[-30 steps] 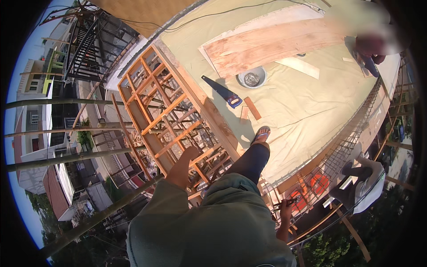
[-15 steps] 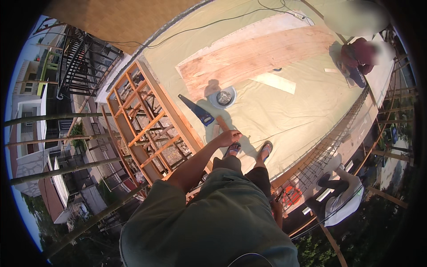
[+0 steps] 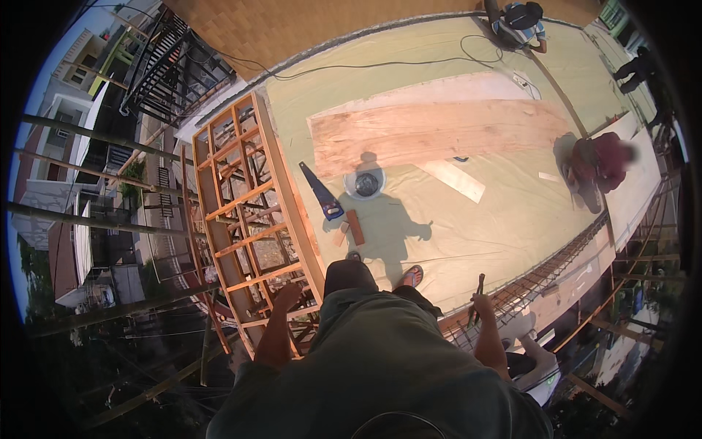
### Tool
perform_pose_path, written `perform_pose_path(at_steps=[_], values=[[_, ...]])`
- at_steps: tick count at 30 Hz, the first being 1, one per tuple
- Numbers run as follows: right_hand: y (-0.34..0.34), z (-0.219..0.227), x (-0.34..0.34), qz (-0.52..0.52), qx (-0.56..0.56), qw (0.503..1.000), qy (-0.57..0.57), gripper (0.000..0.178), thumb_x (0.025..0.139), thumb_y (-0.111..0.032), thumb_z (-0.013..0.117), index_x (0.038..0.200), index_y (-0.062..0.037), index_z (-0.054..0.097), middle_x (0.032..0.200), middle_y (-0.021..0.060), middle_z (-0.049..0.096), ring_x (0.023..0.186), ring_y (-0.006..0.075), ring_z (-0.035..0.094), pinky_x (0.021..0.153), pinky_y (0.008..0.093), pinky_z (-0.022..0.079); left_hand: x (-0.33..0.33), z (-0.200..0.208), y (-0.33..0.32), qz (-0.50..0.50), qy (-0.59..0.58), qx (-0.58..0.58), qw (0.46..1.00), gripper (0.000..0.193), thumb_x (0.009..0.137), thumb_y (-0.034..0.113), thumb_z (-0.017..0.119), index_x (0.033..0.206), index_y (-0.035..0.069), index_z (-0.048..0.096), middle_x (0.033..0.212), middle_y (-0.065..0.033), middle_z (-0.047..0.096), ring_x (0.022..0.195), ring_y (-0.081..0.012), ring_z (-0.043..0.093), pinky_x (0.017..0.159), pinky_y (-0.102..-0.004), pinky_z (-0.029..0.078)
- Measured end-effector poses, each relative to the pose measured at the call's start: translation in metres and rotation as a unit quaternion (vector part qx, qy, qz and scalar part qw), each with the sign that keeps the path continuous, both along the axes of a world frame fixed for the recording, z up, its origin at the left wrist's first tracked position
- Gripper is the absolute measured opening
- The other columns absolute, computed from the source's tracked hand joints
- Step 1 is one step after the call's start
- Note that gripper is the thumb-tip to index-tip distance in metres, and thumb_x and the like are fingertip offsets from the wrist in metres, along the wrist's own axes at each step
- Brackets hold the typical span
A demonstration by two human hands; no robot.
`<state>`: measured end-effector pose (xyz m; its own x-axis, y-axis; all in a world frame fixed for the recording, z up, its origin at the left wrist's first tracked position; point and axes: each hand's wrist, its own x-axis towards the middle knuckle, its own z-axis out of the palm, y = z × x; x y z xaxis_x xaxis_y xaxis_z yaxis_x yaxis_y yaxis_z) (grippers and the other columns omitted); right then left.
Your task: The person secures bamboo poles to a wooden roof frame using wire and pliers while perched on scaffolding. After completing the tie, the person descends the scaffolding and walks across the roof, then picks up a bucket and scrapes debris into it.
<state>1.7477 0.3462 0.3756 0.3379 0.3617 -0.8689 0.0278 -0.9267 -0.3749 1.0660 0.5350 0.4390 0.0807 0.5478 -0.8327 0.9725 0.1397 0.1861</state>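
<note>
My right hand [image 3: 482, 303] is closed around a slim dark hand tool [image 3: 480, 284], whose tip sticks up above the fist; its exact kind is not clear. That arm is held out to the right, near the rebar edge. Out to the left, my left hand [image 3: 288, 295] hovers over the near part of an orange-brown wooden frame [image 3: 279, 167], its fingers too indistinct to read. On the pale sheet ahead of my feet lie a handsaw [image 3: 320, 192] with a dark blade and blue handle, and a reddish-brown block [image 3: 355, 227]. Beyond them stands a round bucket [image 3: 365, 183] with dark contents.
Long plywood sheets [image 3: 439, 135] and a shorter pale board [image 3: 453, 181] cover part of the floor. A cable [image 3: 365, 66] snakes along the back. Rebar [image 3: 523, 282] lines the right edge. A crouching person [image 3: 599, 164] works at right, another person [image 3: 515, 29] at the back.
My left hand has swung from in front of my feet out to the left over the frame. My right hand has risen outward, bringing the tool into view. My view has turned and shifted.
</note>
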Motion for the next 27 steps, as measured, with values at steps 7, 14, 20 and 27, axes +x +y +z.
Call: perform_pose_path(at_steps=[7,14,20,27], values=[[0.088,0.027,-0.056,-0.099,0.046,0.994,-0.03,0.028,0.089,-0.024,0.058,0.082,0.0026,0.058,0.062,0.01,0.056,0.051,0.0245,0.06,0.048,0.0396,0.05,0.004,-0.034,-0.002,-0.008,-0.129,-0.119,0.984,0.037,0.099,0.035,0.045,0.124,0.01,0.057,0.099,-0.0048,0.067,0.086,-0.0174,0.066,0.073,-0.0388,0.053],[0.059,0.032,-0.144,-0.032,-0.069,0.995,-0.057,0.034,0.085,-0.029,0.063,0.077,0.0044,0.063,0.061,0.0122,0.058,0.049,0.0236,0.059,0.045,0.0385,0.048,-0.018,-0.029,0.129,0.353,-0.239,-0.022,0.904,0.036,0.098,0.031,0.046,0.12,0.005,0.057,0.091,-0.009,0.067,0.077,-0.0186,0.065,0.066,-0.0343,0.052],[-0.003,0.028,-0.196,-0.035,-0.106,0.992,-0.06,0.039,0.083,-0.036,0.068,0.072,0.0012,0.063,0.064,0.0111,0.06,0.053,0.0231,0.059,0.047,0.0391,0.047,-0.061,-0.064,0.213,0.268,-0.092,-0.073,0.956,0.033,0.096,0.029,0.049,0.123,0.009,0.054,0.096,-0.0131,0.066,0.085,-0.0236,0.064,0.071,-0.0438,0.052],[-0.09,-0.007,-0.238,-0.211,-0.139,0.965,0.063,0.039,0.091,-0.04,0.06,0.089,-0.0006,0.057,0.062,0.0107,0.053,0.051,0.0235,0.055,0.046,0.0417,0.047,0.072,-0.075,0.276,0.208,-0.183,-0.066,0.959,0.037,0.098,0.031,0.046,0.126,0.009,0.053,0.102,-0.0116,0.065,0.088,-0.0244,0.066,0.074,-0.0425,0.052]])
